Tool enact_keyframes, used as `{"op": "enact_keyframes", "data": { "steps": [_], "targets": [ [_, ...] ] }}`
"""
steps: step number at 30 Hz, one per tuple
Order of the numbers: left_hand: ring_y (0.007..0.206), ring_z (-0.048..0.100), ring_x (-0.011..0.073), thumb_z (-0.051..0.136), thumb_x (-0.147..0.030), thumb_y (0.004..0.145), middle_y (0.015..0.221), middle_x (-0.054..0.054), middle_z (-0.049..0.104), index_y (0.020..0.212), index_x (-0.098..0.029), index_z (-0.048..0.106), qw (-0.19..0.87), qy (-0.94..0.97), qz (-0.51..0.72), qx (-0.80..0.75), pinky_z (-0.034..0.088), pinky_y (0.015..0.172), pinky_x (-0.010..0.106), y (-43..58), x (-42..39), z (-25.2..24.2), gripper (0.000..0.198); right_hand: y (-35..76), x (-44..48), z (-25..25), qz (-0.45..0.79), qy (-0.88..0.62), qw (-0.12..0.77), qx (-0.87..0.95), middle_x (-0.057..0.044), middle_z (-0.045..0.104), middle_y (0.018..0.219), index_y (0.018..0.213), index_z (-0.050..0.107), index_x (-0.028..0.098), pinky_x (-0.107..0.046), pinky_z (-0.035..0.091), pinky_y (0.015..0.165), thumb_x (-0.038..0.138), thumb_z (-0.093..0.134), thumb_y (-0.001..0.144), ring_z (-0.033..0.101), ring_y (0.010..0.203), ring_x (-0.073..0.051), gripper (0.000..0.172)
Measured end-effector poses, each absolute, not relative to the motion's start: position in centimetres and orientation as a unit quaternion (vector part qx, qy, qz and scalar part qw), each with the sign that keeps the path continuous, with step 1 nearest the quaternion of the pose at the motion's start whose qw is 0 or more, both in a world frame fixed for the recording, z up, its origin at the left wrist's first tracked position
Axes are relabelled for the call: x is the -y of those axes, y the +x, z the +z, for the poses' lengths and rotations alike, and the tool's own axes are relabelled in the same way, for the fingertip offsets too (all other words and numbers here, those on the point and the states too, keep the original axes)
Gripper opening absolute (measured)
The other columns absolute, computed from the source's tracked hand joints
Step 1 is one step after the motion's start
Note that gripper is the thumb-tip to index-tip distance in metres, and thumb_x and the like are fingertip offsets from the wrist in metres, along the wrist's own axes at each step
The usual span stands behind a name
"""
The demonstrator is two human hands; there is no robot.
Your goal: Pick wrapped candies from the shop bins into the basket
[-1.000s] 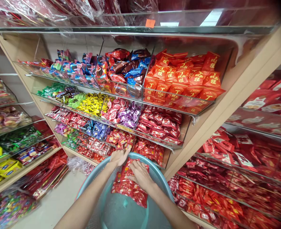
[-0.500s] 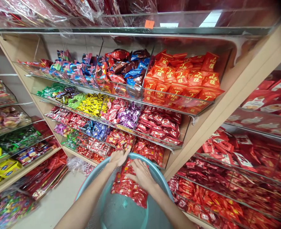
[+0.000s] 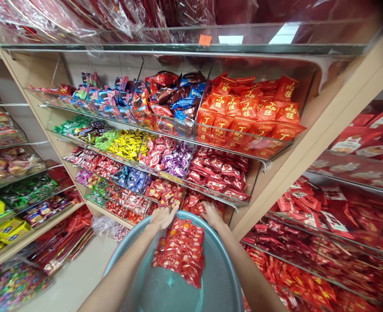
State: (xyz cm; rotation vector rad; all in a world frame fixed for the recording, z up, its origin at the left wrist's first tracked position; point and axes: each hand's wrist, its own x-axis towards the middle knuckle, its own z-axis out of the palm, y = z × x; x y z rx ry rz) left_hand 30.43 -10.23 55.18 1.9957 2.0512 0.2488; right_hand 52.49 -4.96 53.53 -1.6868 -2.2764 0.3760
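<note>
A blue-green plastic basket (image 3: pixel 225 260) is in front of me, tilted so that its open top faces me. Inside it, toward the far side, lies a pile of red candy packets (image 3: pixel 180 249). My left hand (image 3: pixel 162 218) is closed on the basket's far rim, its thumb pointing toward the shelf. Just past the rim, to the right, my right hand (image 3: pixel 212 215) reaches to the red packets (image 3: pixel 194 203) in the lowest shelf bin. Its fingers look stretched out and apart, with their tips partly hidden among the packets.
Clear-fronted shelves rise ahead, with orange-red bags (image 3: pixel 243 108), yellow-wrapped candies (image 3: pixel 129 143) and purple-wrapped candies (image 3: pixel 177 158). A wooden upright (image 3: pixel 276 169) stands to the right, with more red packets (image 3: pixel 295 273) beyond. Plastic-wrapped goods (image 3: pixel 12 284) lie on the floor (image 3: pixel 77 268) at left.
My right hand has left the packets in the basket and moved forward and right, over the rim to the lowest shelf bin. My left hand stays on the rim.
</note>
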Motion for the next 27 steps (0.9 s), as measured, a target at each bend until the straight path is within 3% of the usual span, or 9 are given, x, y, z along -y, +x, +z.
{"op": "enact_keyframes", "data": {
  "steps": [13, 20, 27],
  "targets": [
    [0.083, 0.057, 0.0256, -0.004, -0.063, 0.072, 0.084, 0.013, 0.064, 0.084, -0.016, 0.06, 0.136, 0.685, 0.085, -0.711, 0.038, 0.07, 0.035, 30.5, 10.3, 55.3, 0.08, 52.9, 3.9, 52.3, 0.113, -0.591, 0.122, 0.79, -0.007, 0.056, 0.101, 0.112, 0.044, 0.021, -0.024, 0.035, 0.076, 0.02, 0.057, 0.066, 0.05, 0.095, -0.019, 0.048],
    [0.084, 0.057, 0.026, -0.004, -0.063, 0.072, 0.084, 0.012, 0.064, 0.083, -0.018, 0.06, 0.129, 0.688, 0.092, -0.708, 0.038, 0.07, 0.035, 30.3, 10.2, 55.1, 0.079, 53.4, 3.9, 51.9, 0.111, -0.572, 0.142, 0.801, -0.007, 0.052, 0.109, 0.11, 0.045, 0.017, -0.024, 0.034, 0.081, 0.012, 0.053, 0.065, 0.046, 0.101, -0.017, 0.046],
    [0.083, 0.057, 0.026, -0.003, -0.063, 0.072, 0.084, 0.012, 0.064, 0.083, -0.017, 0.06, 0.122, 0.69, 0.087, -0.708, 0.038, 0.07, 0.036, 30.3, 10.2, 55.0, 0.079, 53.7, 6.3, 54.4, 0.086, -0.569, 0.161, 0.802, -0.008, 0.05, 0.11, 0.112, 0.043, 0.018, -0.027, 0.03, 0.084, 0.022, 0.049, 0.071, 0.043, 0.102, -0.019, 0.042]
  ]
}}
